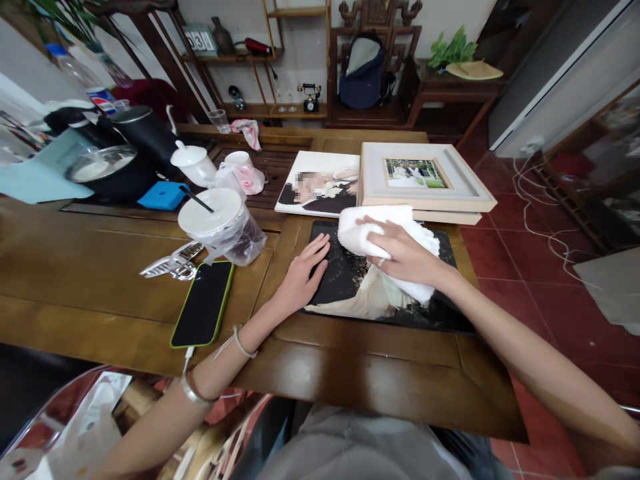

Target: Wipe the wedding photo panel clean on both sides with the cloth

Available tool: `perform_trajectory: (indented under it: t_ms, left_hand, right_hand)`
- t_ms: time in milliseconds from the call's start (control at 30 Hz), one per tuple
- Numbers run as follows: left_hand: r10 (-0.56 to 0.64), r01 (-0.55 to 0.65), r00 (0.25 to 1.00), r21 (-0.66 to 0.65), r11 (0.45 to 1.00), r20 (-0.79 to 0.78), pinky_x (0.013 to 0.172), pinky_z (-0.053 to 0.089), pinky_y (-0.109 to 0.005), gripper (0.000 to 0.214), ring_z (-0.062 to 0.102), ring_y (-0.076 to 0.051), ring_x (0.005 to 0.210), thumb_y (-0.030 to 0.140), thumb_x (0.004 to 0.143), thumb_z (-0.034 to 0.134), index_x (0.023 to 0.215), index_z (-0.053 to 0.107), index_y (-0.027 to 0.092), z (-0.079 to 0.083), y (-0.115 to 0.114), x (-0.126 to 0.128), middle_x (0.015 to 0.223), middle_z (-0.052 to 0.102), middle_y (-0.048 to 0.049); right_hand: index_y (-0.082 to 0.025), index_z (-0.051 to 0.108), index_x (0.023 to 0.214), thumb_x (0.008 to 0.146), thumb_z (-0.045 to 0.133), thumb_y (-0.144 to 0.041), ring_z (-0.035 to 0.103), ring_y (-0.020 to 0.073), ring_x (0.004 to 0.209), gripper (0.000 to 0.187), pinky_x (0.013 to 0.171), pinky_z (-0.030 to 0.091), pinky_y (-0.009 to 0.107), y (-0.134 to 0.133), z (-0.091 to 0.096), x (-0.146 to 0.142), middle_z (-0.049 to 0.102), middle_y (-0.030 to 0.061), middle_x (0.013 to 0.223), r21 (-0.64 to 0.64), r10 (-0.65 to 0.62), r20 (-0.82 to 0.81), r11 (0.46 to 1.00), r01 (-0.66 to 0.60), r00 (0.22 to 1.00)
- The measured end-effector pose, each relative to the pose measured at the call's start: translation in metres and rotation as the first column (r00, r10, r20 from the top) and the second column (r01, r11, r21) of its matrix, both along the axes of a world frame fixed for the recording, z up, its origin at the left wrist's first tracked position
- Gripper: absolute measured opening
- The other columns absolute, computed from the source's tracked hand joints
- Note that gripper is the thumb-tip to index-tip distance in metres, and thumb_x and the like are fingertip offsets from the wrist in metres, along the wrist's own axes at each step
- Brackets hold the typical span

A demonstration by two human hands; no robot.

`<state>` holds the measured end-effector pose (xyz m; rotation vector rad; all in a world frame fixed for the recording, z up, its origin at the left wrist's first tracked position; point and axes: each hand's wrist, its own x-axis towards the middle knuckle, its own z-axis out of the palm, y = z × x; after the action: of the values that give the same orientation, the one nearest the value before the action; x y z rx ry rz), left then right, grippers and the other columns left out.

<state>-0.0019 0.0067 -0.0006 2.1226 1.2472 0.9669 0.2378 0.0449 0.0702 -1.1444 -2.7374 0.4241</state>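
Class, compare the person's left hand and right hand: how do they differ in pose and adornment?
The left hand rests with fingers extended on the dark picture panel, while the right hand grips a white cloth. Bangles circle the left hand's arm; none show on the right hand's. Both hands are ungloved and at the panel.

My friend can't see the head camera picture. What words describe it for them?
A person's right hand holds a bunched white cloth against a dark rectangular picture panel on a brown wooden table, while the left hand rests at the panel's left edge. Beyond it sits a pale rectangular picture frame; at left, a black phone with yellow-green edges.
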Motion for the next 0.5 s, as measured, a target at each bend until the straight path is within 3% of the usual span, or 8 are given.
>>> perform_trajectory:
  t_ms: [100,233,500]
  left_hand:
    - [-0.001,0.001,1.000,0.001,1.000,0.003,0.115,0.028,-0.048,0.041,0.034,-0.022,0.139,0.028,0.096,0.039,0.134,0.051,0.019,0.001,0.000,0.000,0.144,0.046,-0.0099]
    - [0.006,-0.006,1.000,-0.015,1.000,-0.005,0.116,0.028,-0.047,0.042,0.033,-0.021,0.139,0.027,0.096,0.039,0.135,0.050,0.017,0.002,0.000,0.001,0.145,0.044,-0.0106]
    - [-0.016,0.016,1.000,-0.015,1.000,0.000,0.115,0.028,-0.048,0.041,0.032,-0.021,0.140,0.026,0.096,0.038,0.135,0.050,0.020,0.002,0.000,-0.001,0.145,0.044,-0.0098]
  right_hand:
    - [-0.019,0.055,0.110,0.079,0.045,-0.014,0.015,0.0331,0.144,0.033,0.108,0.021,0.063,0.002,-0.004,-0.010,0.032,0.0109,0.151,0.043,0.018,0.029,0.999,-0.020,0.999]
    - [-0.016,0.056,0.113,0.072,0.044,-0.008,0.018,0.0331,0.143,0.043,0.107,0.024,0.062,-0.016,0.001,-0.013,0.036,0.0144,0.148,0.059,0.081,0.087,0.994,-0.086,0.993]
    - [-0.019,0.063,0.107,0.068,0.051,-0.010,0.016,0.0342,0.143,0.042,0.109,0.019,0.065,-0.078,0.019,-0.014,0.036,0.0127,0.148,-0.110,0.274,0.101,0.959,-0.263,0.957]
